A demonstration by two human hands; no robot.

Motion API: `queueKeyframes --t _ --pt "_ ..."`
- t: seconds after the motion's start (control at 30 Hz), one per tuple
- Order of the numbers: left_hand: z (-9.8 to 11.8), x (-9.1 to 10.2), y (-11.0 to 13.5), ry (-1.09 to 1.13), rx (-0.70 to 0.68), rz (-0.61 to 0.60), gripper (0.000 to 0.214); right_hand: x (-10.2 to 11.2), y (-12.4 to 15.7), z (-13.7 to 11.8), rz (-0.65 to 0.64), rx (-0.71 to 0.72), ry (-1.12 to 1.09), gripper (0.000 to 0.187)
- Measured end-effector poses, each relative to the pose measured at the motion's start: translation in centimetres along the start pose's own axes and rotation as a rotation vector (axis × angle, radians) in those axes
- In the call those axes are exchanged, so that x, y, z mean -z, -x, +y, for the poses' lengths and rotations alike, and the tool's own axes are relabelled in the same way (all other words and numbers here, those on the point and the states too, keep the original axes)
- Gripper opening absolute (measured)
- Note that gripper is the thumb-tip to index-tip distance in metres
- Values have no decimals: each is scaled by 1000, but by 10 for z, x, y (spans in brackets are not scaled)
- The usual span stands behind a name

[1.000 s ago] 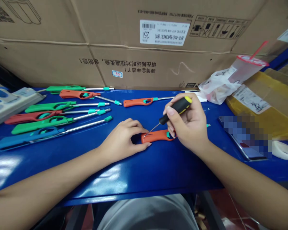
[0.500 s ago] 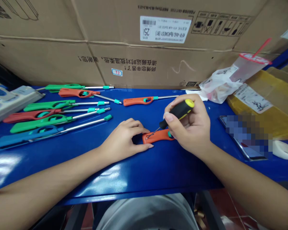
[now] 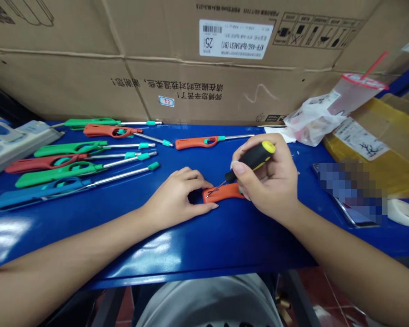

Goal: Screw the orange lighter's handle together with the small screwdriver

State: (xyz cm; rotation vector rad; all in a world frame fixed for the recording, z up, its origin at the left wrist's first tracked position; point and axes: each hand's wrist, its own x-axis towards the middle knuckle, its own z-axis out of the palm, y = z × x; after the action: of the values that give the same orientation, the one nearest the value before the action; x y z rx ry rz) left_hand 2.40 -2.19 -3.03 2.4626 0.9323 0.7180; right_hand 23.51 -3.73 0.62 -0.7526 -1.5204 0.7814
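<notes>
An orange gas lighter (image 3: 221, 194) lies on the blue table in front of me, its right part hidden behind my right hand. My left hand (image 3: 179, 197) grips the lighter's left end between thumb and fingers. In my right hand (image 3: 276, 177) is a screwdriver (image 3: 255, 156) with a black and yellow handle, held at a slant. Its thin shaft points down to the left, and the tip meets the lighter near its left end. Behind them lies another orange lighter (image 3: 192, 143) with a metal tube.
Several green, red and blue lighters (image 3: 59, 175) lie at the left, beside a white power strip (image 3: 18, 145). A cardboard box (image 3: 177, 41) stands along the back. On the right are a bagged cup (image 3: 352, 95), a yellow-taped parcel (image 3: 398, 150), a phone (image 3: 344, 200) and a white roll (image 3: 405, 212).
My right hand and the screwdriver have shifted very slightly left. The tip stays at the lighter's left end, and my left hand keeps its hold.
</notes>
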Motion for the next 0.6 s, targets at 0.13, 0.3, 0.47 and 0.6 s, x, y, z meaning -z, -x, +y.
queueKeyframes --t 0.13,0.3,0.47,0.6 --pt "0 1 0 -1 8 -3 33 0 0 -2 -7 15 -3 23" --pt "0 1 -2 -1 7 -3 32 0 0 -1 -4 35 -6 22" --pt "1 0 -2 1 11 -11 32 0 0 -1 -10 50 6 23" --pt "1 0 -2 -1 13 -8 32 0 0 -2 -18 61 17 23"
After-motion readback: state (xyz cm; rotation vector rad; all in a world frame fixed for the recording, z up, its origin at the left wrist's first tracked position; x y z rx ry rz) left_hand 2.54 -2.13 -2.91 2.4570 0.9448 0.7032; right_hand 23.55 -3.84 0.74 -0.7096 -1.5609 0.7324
